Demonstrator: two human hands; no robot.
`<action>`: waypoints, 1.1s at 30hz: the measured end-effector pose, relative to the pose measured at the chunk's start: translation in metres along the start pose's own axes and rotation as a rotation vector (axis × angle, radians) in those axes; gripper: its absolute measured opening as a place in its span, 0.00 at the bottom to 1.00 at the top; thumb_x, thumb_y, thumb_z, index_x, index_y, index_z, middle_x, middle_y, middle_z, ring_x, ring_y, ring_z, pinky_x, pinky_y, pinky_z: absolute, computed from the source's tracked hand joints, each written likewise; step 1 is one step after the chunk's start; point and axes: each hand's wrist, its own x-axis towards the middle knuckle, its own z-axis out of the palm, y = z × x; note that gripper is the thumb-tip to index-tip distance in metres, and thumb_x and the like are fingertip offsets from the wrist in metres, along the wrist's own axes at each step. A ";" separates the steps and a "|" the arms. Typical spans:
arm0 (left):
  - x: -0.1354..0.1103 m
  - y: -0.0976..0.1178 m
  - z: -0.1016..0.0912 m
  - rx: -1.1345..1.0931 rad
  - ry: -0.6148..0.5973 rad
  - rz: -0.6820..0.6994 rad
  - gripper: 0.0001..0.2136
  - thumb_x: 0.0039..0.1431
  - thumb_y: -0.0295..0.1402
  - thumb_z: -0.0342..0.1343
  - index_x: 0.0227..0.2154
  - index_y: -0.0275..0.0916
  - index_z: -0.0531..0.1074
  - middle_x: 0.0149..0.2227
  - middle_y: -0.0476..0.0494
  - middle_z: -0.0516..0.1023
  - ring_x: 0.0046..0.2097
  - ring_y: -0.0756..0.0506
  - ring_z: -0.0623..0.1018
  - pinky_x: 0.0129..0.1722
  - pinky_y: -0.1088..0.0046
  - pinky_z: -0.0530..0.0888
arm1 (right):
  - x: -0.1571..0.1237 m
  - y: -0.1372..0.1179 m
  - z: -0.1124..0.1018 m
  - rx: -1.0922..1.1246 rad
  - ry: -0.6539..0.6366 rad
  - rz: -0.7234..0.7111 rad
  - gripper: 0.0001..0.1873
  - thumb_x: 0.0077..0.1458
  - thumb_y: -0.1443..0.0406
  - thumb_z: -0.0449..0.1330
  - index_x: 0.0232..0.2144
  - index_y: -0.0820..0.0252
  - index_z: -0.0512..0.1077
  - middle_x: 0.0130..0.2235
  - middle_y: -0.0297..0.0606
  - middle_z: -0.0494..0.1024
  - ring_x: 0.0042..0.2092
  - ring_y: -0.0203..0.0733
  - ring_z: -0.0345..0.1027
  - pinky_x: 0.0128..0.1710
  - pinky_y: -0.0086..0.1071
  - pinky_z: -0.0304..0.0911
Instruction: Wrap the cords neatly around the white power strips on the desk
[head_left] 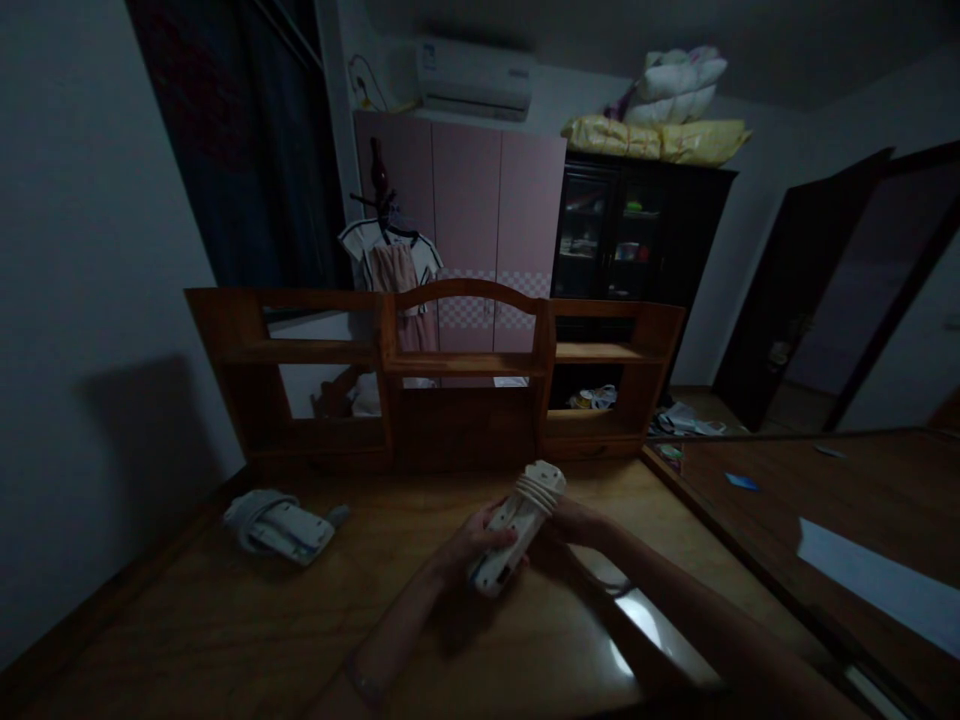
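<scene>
A white power strip (496, 566) is held slantwise above the wooden desktop, several turns of its cord (537, 494) wound around the far end. My left hand (480, 536) is closed around the strip's lower half, thumb across the socket face. At the wound end, my right hand (574, 522) is closed at the cord, its fingers partly hidden behind the strip. A loose length of cord (609, 586) hangs below my right forearm. Off to the left, a second power strip (294, 530), wrapped in its own grey-white cord, lies on the desktop.
A wooden shelf unit (465, 370) stands along the back of the desktop (360, 610). On the right, a darker brown surface (750, 530) carries a white paper sheet (877, 575) and a blue card (741, 482). The left side ends at a wall (90, 300).
</scene>
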 end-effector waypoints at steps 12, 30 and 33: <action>0.019 -0.008 -0.020 0.058 0.411 0.185 0.34 0.42 0.43 0.66 0.53 0.40 0.61 0.38 0.42 0.77 0.27 0.47 0.78 0.23 0.74 0.74 | -0.046 -0.002 -0.021 -0.537 0.255 -0.063 0.14 0.62 0.59 0.49 0.33 0.60 0.71 0.30 0.41 0.76 0.31 0.41 0.68 0.29 0.29 0.52; 0.014 -0.010 0.002 0.233 0.435 0.341 0.44 0.44 0.39 0.66 0.62 0.43 0.50 0.51 0.35 0.72 0.45 0.40 0.77 0.43 0.65 0.74 | -0.067 -0.052 -0.029 -0.973 0.459 -0.378 0.14 0.63 0.60 0.51 0.29 0.58 0.69 0.27 0.34 0.74 0.26 0.36 0.66 0.25 0.31 0.43; 0.015 -0.012 0.000 0.270 0.453 0.338 0.43 0.44 0.39 0.66 0.62 0.43 0.50 0.47 0.37 0.74 0.42 0.41 0.78 0.40 0.66 0.75 | -0.070 -0.063 -0.026 -1.017 0.449 -0.425 0.11 0.63 0.62 0.51 0.30 0.58 0.69 0.27 0.33 0.74 0.26 0.35 0.66 0.24 0.32 0.39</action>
